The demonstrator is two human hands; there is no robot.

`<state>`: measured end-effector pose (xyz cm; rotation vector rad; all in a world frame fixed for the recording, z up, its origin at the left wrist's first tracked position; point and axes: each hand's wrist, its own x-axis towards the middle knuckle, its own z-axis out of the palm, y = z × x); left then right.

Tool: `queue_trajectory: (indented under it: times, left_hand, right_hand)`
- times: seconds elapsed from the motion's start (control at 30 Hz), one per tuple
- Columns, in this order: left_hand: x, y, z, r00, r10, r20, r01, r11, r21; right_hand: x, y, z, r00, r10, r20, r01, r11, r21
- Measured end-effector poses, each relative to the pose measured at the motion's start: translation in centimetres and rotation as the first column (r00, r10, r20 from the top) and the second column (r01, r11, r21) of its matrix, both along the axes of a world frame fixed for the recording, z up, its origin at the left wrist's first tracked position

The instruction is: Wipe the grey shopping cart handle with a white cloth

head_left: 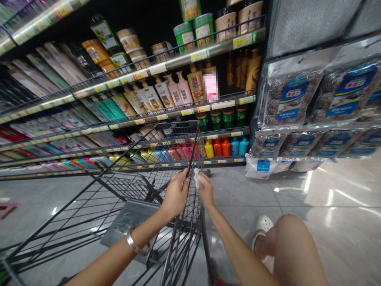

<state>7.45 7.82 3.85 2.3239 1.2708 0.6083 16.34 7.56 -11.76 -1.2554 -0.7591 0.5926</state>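
Note:
A dark wire shopping cart [119, 186] stands in front of me, its basket stretching to the left. My left hand [175, 192], with a silver bracelet [135, 242] on the wrist, is wrapped round the cart's top rail. Just to its right, my right hand [206, 191] pinches a crumpled white tissue [197, 175] beside the wire end of the basket. Inside the cart, a grey flat panel [129, 224] lies behind the wires. Whether the tissue touches the wires, I cannot tell.
Shelves [166, 115] of bottles and jars run along the far side. Packs of steel scouring balls [293, 95] hang at the right, above a white package [263, 167]. My bent knee [294, 242] and a white clog [264, 224] are at lower right on the grey tiled floor [238, 190].

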Motion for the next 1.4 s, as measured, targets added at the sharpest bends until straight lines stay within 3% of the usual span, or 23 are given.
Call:
queue_trajectory:
  times: [0.07,0.23,0.47,0.63,0.8,0.97,1.07,1.2,1.4]
  left_hand:
    - [0.0,0.0,0.1,1.000,-0.002,0.012,0.002,1.000,0.008]
    - [0.0,0.0,0.0,1.000,0.022,0.018,-0.022,1.000,-0.010]
    - [0.0,0.3,0.0,1.000,0.020,0.011,-0.020,1.000,0.010]
    - [-0.1,0.3,0.1,1.000,0.031,0.000,-0.031,0.999,0.010]
    - [0.0,0.3,0.1,0.999,0.048,0.003,-0.048,0.999,0.016]
    - [0.0,0.3,0.3,0.998,0.059,-0.019,-0.059,0.998,0.023]
    - [0.1,0.4,0.3,0.998,0.060,-0.022,-0.060,0.998,0.023]
    - [0.0,0.4,0.1,0.998,0.053,-0.024,-0.052,0.998,0.022]
    - [-0.1,0.4,0.0,0.999,0.048,-0.025,-0.047,0.999,0.017]
  right_hand:
    - [-0.8,0.0,-0.9,0.997,0.075,-0.003,-0.075,0.997,0.025]
    - [-2.0,-2.1,-1.8,0.994,0.091,-0.061,-0.090,0.996,0.019]
    - [-3.7,-5.8,-0.7,0.996,0.076,-0.049,-0.077,0.997,-0.020]
    - [-5.9,-10.2,0.2,0.992,0.082,-0.098,-0.091,0.992,-0.090]
    - [-8.1,-14.0,2.3,0.982,0.079,-0.172,-0.102,0.986,-0.129]
    - [-9.1,-15.8,6.0,0.968,0.103,-0.231,-0.127,0.988,-0.092]
    - [-9.5,-16.7,7.2,0.964,0.100,-0.246,-0.121,0.990,-0.071]
    - [-9.6,-17.3,6.3,0.981,0.105,-0.163,-0.110,0.994,-0.023]
    - [-9.0,-15.9,1.7,0.995,0.095,-0.008,-0.095,0.995,-0.006]
